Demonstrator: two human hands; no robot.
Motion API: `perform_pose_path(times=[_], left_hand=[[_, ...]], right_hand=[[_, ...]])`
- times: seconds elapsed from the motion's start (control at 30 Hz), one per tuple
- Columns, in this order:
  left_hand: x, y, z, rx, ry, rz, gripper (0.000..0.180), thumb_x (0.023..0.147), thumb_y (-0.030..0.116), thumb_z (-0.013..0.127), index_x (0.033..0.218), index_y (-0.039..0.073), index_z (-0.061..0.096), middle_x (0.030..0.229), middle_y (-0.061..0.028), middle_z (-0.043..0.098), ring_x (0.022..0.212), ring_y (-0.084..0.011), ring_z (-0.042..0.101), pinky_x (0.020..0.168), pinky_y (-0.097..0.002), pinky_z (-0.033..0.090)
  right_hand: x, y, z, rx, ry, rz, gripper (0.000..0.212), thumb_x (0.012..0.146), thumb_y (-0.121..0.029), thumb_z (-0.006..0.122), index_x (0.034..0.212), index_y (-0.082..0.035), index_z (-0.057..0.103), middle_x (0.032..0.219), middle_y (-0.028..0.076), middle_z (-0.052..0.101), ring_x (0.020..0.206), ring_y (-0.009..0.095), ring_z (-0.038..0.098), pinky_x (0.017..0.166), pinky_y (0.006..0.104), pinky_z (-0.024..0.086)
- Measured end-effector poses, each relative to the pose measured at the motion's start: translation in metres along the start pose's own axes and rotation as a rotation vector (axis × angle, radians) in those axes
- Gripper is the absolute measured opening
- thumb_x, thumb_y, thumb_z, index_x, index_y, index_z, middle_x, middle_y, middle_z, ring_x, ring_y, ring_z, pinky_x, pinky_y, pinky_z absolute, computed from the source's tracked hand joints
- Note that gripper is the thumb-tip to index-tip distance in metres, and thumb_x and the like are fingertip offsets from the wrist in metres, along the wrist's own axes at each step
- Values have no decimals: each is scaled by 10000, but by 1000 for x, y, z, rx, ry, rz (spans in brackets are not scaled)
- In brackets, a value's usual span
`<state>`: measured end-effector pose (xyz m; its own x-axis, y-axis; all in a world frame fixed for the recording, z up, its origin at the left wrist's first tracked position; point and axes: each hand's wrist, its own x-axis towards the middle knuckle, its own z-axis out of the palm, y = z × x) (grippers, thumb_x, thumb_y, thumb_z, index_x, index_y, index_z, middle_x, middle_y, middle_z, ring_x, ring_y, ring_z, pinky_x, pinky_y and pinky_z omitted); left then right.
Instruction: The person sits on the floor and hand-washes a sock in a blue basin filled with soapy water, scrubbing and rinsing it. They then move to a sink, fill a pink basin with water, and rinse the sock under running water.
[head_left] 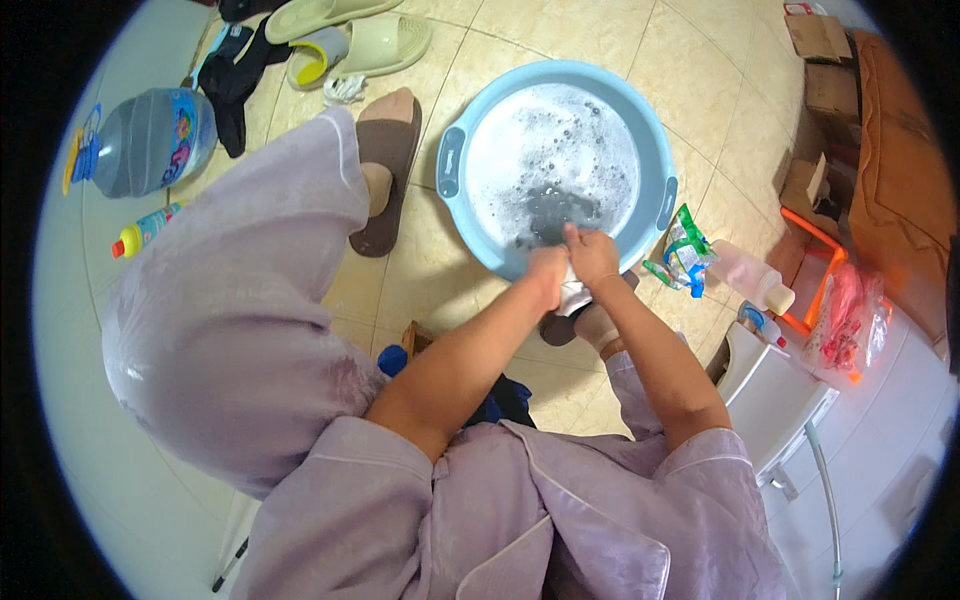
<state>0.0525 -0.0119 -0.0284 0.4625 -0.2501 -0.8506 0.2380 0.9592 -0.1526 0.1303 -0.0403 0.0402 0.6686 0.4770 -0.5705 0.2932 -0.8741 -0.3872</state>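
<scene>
beige floor tiles (560, 40) surround a blue basin (655, 160) of soapy grey water; left hand (548, 275) and right hand (592, 255) press together at its near rim, gripping a white cloth (574, 298) just below; washing looks midway, rinsing still ahead

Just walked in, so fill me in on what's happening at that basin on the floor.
A person in lilac clothes sits over a round light-blue plastic basin of soapy, foamy water on the beige tiled floor. Both hands meet at the basin's near rim: the left hand and right hand squeeze a small piece of white cloth between them. A dark garment lies soaking in the suds. A green detergent pouch and a pink bottle stand to the right.
</scene>
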Motion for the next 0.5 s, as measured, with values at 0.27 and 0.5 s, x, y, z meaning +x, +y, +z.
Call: perform_pose_path(times=[0.27, 0.5], left_hand=[[-25, 14, 27, 52, 8, -88, 318, 910, 343, 350, 854, 91, 536, 780, -59, 574, 653, -225, 584, 602, -406, 506], [-71, 98, 31, -545, 73, 250, 425, 886, 291, 287, 1133, 16, 497, 1086, -122, 571, 941, -297, 590, 747, -453, 492]], right_hand=[[30, 17, -16, -68, -38, -18, 462, 857, -388, 517, 652, 18, 596, 611, 262, 527, 569, 404, 528, 560, 424, 426], [87, -49, 11, 625, -207, 264, 402, 817, -426, 592, 660, -56, 577, 578, 5, 500, 528, 105, 450, 496, 270, 377]])
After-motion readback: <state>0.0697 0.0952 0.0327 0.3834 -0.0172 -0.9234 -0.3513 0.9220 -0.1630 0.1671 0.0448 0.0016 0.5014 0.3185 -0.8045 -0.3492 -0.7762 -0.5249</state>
